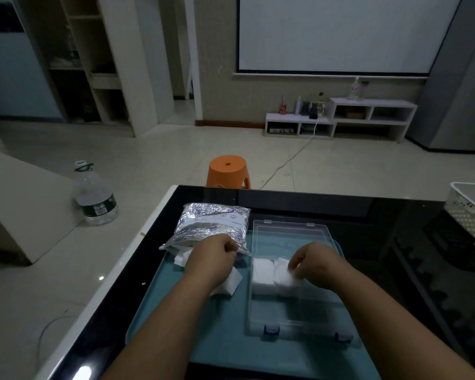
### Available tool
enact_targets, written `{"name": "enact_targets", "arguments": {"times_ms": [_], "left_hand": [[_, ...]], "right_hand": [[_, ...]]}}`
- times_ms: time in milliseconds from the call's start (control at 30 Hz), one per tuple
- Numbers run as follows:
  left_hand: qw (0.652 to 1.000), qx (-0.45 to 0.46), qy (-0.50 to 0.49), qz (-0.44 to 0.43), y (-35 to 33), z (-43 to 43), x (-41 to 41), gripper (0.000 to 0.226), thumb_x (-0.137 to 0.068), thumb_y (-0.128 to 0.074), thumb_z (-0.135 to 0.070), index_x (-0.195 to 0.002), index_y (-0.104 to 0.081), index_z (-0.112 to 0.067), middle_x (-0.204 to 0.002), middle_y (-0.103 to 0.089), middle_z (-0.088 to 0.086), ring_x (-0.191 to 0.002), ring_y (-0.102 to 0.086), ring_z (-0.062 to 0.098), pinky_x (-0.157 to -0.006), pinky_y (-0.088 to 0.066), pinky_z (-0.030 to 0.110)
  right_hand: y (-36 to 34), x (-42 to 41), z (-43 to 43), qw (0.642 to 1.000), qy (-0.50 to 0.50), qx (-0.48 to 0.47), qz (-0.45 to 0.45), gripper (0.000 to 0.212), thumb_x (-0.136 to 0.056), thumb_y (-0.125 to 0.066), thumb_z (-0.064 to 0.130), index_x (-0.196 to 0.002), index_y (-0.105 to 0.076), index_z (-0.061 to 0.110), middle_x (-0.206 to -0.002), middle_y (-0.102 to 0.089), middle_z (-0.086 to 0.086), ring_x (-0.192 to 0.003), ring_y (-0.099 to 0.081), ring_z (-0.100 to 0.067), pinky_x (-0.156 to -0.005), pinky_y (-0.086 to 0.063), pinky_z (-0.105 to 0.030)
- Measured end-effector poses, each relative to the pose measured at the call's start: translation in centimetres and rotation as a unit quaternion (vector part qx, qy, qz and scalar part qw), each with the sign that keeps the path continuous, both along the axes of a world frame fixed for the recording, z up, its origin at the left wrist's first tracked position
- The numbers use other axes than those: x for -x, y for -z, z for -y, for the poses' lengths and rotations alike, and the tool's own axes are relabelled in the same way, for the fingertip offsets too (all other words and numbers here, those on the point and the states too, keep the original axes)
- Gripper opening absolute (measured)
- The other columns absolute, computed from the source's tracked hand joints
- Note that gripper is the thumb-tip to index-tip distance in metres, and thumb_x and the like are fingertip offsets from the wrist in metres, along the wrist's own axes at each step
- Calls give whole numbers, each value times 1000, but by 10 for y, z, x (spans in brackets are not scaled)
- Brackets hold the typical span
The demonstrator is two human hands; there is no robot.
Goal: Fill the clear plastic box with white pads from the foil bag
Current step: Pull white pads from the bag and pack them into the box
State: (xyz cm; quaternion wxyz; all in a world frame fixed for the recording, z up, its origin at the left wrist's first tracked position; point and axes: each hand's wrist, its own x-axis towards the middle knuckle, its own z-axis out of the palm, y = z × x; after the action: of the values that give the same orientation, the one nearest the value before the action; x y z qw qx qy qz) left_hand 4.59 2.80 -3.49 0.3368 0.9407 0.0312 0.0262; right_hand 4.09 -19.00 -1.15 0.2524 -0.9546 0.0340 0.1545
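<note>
Clear box point(295, 311), white pads point(262, 272), crinkled foil bag point(214, 220)

Dim room, pale glossy tile floor point(148, 149); big projector screen point(337, 34) on the far wall; low white shelf unit point(340, 119) under it; orange stool point(228, 171) just past the black table point(395, 242)

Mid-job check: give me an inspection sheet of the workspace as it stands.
Surface: black glass table, teal tray on it.
Job's things: foil bag left of open clear plastic box; white pads in box, loose pads on tray.
Clutter: white basket at table's right edge.
Hands: left hand pinches bag edge; right hand grips pads in box.
Cables: white cable on floor.
Surroundings: orange stool, water bottle on floor.
</note>
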Motion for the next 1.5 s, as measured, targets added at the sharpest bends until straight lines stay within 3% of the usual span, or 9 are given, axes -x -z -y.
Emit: {"name": "enact_targets", "arguments": {"times_ms": [167,367,533,733,1000,1100,1300,1400,1500], "left_hand": [[999,-30,-39,-14,1,-14,-1,19,-82,-58,-13,-78,-61,-32,-98,-69,-5,-92,-62,19,-83,-51,32],[991,-107,-76,-40,5,-27,0,16,-83,-55,-13,-94,-64,-21,-108,-68,5,-100,-62,25,-77,-46,28],[988,-122,-73,-67,6,-38,2,32,-79,-57,-22,-109,-67,-17,-113,-68,7,-103,-64,26,-81,-48,28],[983,-132,-35,-122,3,-39,5,31,-78,-67,-23,-107,-60,-14,-110,-68,8,-99,-64,25,-81,-50,29],[984,-95,6,-152,7,-36,7,35,-71,-70,-11,-82,-40,-25,-103,-56,5,-91,-52,22,-71,-41,27],[986,-69,13,-153,8,-36,7,39,-68,-70,-6,-80,-39,-28,-105,-54,5,-93,-54,24,-73,-45,29],[983,-55,39,-172,9,-41,3,48,-71,-73,-3,-107,-53,-28,-114,-54,2,-104,-56,21,-79,-46,25],[961,-135,95,-220,5,-39,5,62,-75,-77,-14,-132,-54,-19,-132,-58,9,-116,-57,25,-94,-47,28],[949,-170,107,-243,3,-37,11,58,-79,-76,-21,-132,-54,-13,-130,-60,11,-115,-59,27,-90,-46,28]], "right_hand": [[-4,-1,-12,998,-16,7,66,21,-93,-56,13,-106,-70,23,-112,-68,0,-93,-59,-13,-87,-50,-29],[1,1,-41,994,-41,-25,94,19,-94,-57,18,-106,-71,21,-110,-70,-1,-95,-62,-16,-87,-51,-32],[12,1,-72,986,-94,-19,135,25,-93,-55,20,-112,-70,26,-114,-70,-1,-104,-62,-22,-90,-49,-30],[32,4,-103,939,-242,176,171,45,-85,-61,20,-129,-54,28,-124,-63,-6,-121,-52,-28,-102,-29,-39],[39,11,-110,932,-268,194,152,62,-93,-51,31,-150,-27,25,-148,-46,-9,-139,-33,-28,-112,-16,-46],[39,11,-113,935,-262,186,151,61,-90,-57,33,-146,-33,24,-147,-47,-7,-137,-35,-29,-111,-17,-46],[34,10,-111,932,-271,193,146,43,-85,-64,38,-126,-55,28,-136,-56,-4,-131,-44,-25,-111,-20,-43],[33,11,-111,929,-278,208,126,41,-85,-65,45,-121,-59,26,-128,-61,-6,-126,-48,-26,-113,-16,-44],[34,11,-113,933,-276,196,119,36,-85,-64,43,-116,-60,25,-122,-63,-6,-122,-51,-25,-114,-12,-46]]}}
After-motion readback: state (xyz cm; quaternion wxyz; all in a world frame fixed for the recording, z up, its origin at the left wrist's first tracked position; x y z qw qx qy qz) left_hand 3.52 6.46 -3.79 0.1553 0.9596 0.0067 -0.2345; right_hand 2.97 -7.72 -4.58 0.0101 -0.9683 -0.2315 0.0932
